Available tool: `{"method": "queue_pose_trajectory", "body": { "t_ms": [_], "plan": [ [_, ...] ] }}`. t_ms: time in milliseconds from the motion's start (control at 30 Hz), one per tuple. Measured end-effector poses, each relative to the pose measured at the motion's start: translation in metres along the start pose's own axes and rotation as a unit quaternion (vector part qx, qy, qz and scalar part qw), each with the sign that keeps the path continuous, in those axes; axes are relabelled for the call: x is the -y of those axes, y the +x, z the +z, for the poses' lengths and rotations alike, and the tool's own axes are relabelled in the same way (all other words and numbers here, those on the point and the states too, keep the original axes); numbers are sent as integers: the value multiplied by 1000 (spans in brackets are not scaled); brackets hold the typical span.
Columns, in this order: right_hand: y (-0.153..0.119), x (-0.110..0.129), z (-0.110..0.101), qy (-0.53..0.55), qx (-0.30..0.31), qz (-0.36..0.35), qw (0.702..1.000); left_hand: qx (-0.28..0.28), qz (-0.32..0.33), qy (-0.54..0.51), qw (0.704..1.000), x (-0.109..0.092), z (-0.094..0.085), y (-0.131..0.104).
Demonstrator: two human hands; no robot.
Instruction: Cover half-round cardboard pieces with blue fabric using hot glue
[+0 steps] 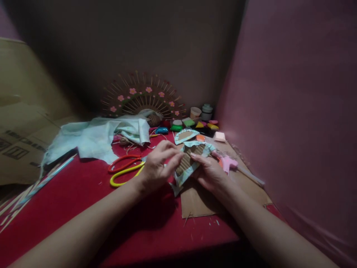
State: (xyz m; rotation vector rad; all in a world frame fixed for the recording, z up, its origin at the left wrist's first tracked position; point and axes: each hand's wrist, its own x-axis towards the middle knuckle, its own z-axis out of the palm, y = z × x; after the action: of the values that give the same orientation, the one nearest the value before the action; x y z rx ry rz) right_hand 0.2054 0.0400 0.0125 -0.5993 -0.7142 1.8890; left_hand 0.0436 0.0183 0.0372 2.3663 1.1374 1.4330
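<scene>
Thumb and fingers of the right hand (210,172) are gripping the piece (192,160), brown corrugated card edged with pale blue cloth, above the cardboard (198,203) on the red table (156,238). The left hand (161,163) is hovering at the piece's left side, its fingers curling close together; whether they are pinching the edge, I cannot tell. Red-and-yellow scissors (125,173) are lying just beside the left hand, partly hidden by it. Behind the piece, a cloth-edged oval (186,136) is resting, while a pink glue gun (230,163) is lying to the right. Pale cloth (92,136) is spreading farther left.
</scene>
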Motion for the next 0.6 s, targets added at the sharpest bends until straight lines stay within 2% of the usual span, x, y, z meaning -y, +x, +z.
{"method": "queue_pose_trajectory", "body": {
  "t_ms": [33, 100, 167, 200, 333, 433, 500, 600],
  "plan": [
    [0, 0, 0, 5, 2, 3, 1000, -36, -71, -66, 995, 2, -2, 2],
    [-1, 0, -1, 13, 12, 8, 1000, -79, -227, -198, 950, 8, -3, 7],
    [-2, 0, -2, 17, 29, 21, 999, -74, -339, -307, 886, 16, 0, 10],
    [-3, -1, -2, 16, 39, 32, 999, -56, -370, -348, 859, 21, 2, 11],
    [-5, -3, -2, 4, 67, 68, 995, 11, -413, -452, 790, 29, 13, 13],
    [-6, -4, -1, 0, 74, 75, 994, 30, -428, -503, 751, 25, 14, 15],
    [-6, -4, 0, 0, 72, 72, 995, 27, -429, -517, 740, 21, 13, 15],
    [-5, -4, 0, -1, 71, 66, 995, 14, -420, -514, 747, 18, 11, 14]
  ]
}}
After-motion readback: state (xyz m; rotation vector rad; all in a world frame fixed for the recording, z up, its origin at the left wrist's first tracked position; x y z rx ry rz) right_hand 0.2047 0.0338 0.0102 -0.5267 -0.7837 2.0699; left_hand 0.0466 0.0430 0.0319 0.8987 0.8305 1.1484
